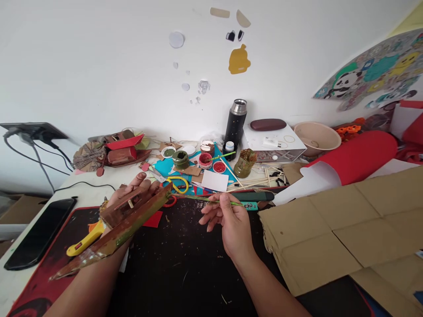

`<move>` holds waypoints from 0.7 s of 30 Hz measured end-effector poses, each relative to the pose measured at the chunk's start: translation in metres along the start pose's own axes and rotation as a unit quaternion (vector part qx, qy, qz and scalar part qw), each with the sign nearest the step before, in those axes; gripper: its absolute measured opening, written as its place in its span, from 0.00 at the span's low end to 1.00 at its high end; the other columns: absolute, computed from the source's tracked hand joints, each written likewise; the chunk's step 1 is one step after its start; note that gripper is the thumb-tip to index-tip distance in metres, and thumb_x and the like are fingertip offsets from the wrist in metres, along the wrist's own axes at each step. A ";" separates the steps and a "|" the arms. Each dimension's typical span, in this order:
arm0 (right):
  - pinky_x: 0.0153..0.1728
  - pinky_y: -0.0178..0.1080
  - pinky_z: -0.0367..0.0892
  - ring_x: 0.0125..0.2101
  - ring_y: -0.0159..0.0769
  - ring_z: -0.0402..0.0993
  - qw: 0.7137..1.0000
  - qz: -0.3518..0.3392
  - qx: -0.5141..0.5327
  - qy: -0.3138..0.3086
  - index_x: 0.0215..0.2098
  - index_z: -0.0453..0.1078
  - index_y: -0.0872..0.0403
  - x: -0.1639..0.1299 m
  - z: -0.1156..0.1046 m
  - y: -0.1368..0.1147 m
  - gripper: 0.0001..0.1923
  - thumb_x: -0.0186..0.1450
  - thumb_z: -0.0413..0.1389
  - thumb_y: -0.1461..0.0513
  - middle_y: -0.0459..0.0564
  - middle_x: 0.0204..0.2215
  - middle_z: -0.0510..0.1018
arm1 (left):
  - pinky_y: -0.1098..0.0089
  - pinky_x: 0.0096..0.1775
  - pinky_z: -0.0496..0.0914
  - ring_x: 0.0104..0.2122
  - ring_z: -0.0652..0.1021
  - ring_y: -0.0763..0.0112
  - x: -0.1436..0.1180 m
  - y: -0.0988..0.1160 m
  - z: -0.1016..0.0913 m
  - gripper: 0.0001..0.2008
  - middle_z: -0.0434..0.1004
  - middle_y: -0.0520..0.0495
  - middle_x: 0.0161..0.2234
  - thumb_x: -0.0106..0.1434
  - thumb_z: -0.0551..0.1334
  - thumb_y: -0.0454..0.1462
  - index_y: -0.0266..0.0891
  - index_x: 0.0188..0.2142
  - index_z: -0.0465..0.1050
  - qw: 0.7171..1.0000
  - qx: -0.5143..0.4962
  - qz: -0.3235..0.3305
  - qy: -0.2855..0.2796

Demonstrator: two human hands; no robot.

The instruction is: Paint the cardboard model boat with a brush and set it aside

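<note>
A small model boat (135,226), painted brown with green patches, lies tilted across my left hand (130,187), which grips it from behind and partly hides its fingers. Between the thumb and fingers of my right hand (233,220) is a thin green paintbrush (198,198). Its tip meets the boat's upper right end. Beyond the hands stand a dark green paint jar (181,161) and a red paint jar (205,161), the latter with another green brush (225,155) resting in it. A red-filled lid (219,167) lies beside them.
Yellow-handled scissors (178,185) and a yellow utility knife (85,240) lie near the boat. Folded cardboard (346,224) covers the right side, below a red paper roll (357,154). A black thermos (236,125) stands at the wall; a phone (41,233) lies far left.
</note>
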State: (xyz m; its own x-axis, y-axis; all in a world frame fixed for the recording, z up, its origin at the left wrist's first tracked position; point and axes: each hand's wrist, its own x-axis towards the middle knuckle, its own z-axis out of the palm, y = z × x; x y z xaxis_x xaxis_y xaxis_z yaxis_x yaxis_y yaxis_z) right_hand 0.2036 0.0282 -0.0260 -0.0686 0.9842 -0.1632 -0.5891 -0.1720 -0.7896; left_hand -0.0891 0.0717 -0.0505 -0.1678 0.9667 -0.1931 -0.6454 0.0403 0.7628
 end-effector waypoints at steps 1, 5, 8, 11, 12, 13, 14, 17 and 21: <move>0.17 0.28 0.74 0.21 0.37 0.87 1.000 0.001 0.000 -0.005 0.38 0.81 0.54 -0.001 0.000 0.000 0.29 0.69 0.71 0.37 0.50 0.27 0.89 | 0.55 0.44 0.79 0.32 0.80 0.59 0.001 0.001 -0.001 0.19 0.73 0.56 0.25 0.53 0.77 0.42 0.46 0.42 0.76 1.000 -0.002 -0.001 0.000; 0.16 0.30 0.73 0.20 0.38 0.86 0.999 0.011 0.001 -0.033 0.37 0.81 0.54 -0.005 0.003 0.000 0.30 0.69 0.71 0.36 0.50 0.25 0.88 | 0.57 0.43 0.80 0.31 0.79 0.60 0.000 0.000 -0.001 0.18 0.73 0.55 0.24 0.53 0.76 0.42 0.46 0.41 0.77 1.000 -0.012 -0.006 -0.009; 0.16 0.30 0.73 0.20 0.38 0.86 1.000 0.009 -0.001 -0.023 0.37 0.81 0.54 -0.004 0.002 0.000 0.30 0.68 0.71 0.36 0.50 0.25 0.88 | 0.58 0.43 0.79 0.32 0.79 0.61 -0.003 -0.002 0.003 0.18 0.74 0.55 0.25 0.53 0.76 0.42 0.46 0.43 0.77 1.000 -0.019 -0.001 -0.005; 0.17 0.29 0.74 0.21 0.37 0.87 1.000 0.004 -0.004 0.006 0.38 0.81 0.54 0.000 0.000 -0.001 0.30 0.68 0.72 0.36 0.50 0.26 0.89 | 0.59 0.42 0.79 0.30 0.78 0.63 -0.007 -0.003 0.008 0.18 0.73 0.56 0.23 0.53 0.75 0.43 0.46 0.42 0.76 0.999 -0.027 0.009 -0.016; 0.17 0.29 0.74 0.22 0.37 0.87 1.000 0.003 -0.006 0.012 0.38 0.82 0.54 0.001 -0.001 -0.002 0.30 0.67 0.72 0.36 0.50 0.27 0.89 | 0.59 0.41 0.79 0.29 0.77 0.64 -0.008 -0.003 0.009 0.18 0.72 0.57 0.23 0.52 0.76 0.43 0.46 0.41 0.76 0.999 -0.028 0.010 -0.021; 0.17 0.29 0.74 0.22 0.38 0.88 1.000 0.003 -0.008 0.015 0.38 0.82 0.54 0.001 -0.001 -0.002 0.30 0.67 0.72 0.36 0.50 0.27 0.89 | 0.59 0.41 0.79 0.28 0.76 0.64 -0.008 -0.003 0.010 0.18 0.71 0.57 0.22 0.52 0.76 0.43 0.46 0.40 0.75 0.999 -0.027 0.008 -0.025; 0.17 0.29 0.74 0.22 0.38 0.88 1.000 0.003 -0.010 0.017 0.38 0.82 0.54 0.002 -0.001 -0.002 0.30 0.67 0.72 0.36 0.51 0.27 0.89 | 0.59 0.40 0.79 0.28 0.76 0.64 -0.008 -0.003 0.010 0.18 0.70 0.57 0.22 0.51 0.76 0.43 0.46 0.40 0.75 0.999 -0.026 0.005 -0.026; 0.16 0.30 0.74 0.22 0.38 0.87 1.000 0.000 -0.018 0.019 0.38 0.81 0.54 0.001 0.000 -0.001 0.30 0.68 0.71 0.35 0.51 0.27 0.89 | 0.59 0.40 0.79 0.29 0.78 0.63 -0.007 -0.002 0.009 0.19 0.71 0.57 0.22 0.50 0.76 0.42 0.47 0.40 0.75 1.000 -0.021 -0.001 -0.021; 0.17 0.31 0.74 0.22 0.39 0.87 0.999 -0.007 -0.028 0.016 0.38 0.81 0.54 0.001 0.001 0.000 0.30 0.68 0.70 0.35 0.51 0.28 0.89 | 0.56 0.45 0.80 0.31 0.79 0.60 -0.002 -0.002 -0.001 0.18 0.72 0.56 0.23 0.52 0.76 0.42 0.48 0.42 0.76 0.999 -0.021 -0.021 -0.024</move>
State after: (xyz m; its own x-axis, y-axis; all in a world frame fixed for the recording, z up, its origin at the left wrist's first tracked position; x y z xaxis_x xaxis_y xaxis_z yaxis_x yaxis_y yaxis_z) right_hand 0.2029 0.0288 -0.0255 -0.0354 0.9848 -0.1701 -0.5443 -0.1617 -0.8232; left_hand -0.0883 0.0694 -0.0517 -0.1044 0.9757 -0.1928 -0.6816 0.0710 0.7282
